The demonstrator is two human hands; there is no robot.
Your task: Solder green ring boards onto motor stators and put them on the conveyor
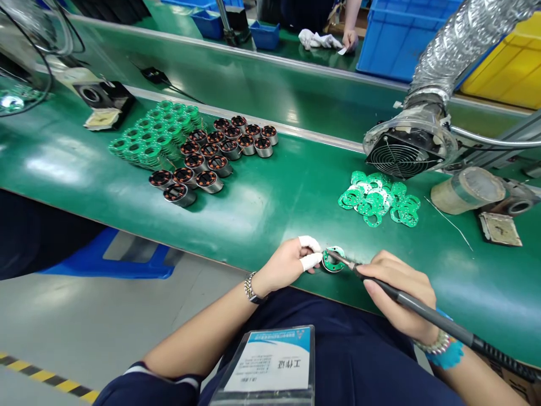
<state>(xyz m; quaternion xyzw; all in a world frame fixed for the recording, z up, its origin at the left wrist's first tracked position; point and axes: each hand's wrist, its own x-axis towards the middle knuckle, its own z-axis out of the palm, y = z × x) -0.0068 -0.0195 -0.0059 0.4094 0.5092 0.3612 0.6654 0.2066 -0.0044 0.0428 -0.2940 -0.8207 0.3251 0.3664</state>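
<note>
My right hand [403,290] is closed round the dark handle of a soldering iron [380,282]. Its metal tip reaches left to a green ring-shaped circuit board [338,266], which sits on a round metal motor stator near the bench's front edge. White finger covers wrap the thumb and a finger of my left hand [291,262], which pinches the left side of the stator and board. The board hides most of the stator. Right of centre lies a loose pile of green ring boards [374,197].
Rows of copper-wound stators [209,149] stand at left centre, beside stacked stators with green boards [147,135]. A fan [403,155] on a silver duct hangs over the right side. Near it stand a cylindrical container [467,190] and a soldering stand [501,228]. Another person's hand [350,40] shows across the bench.
</note>
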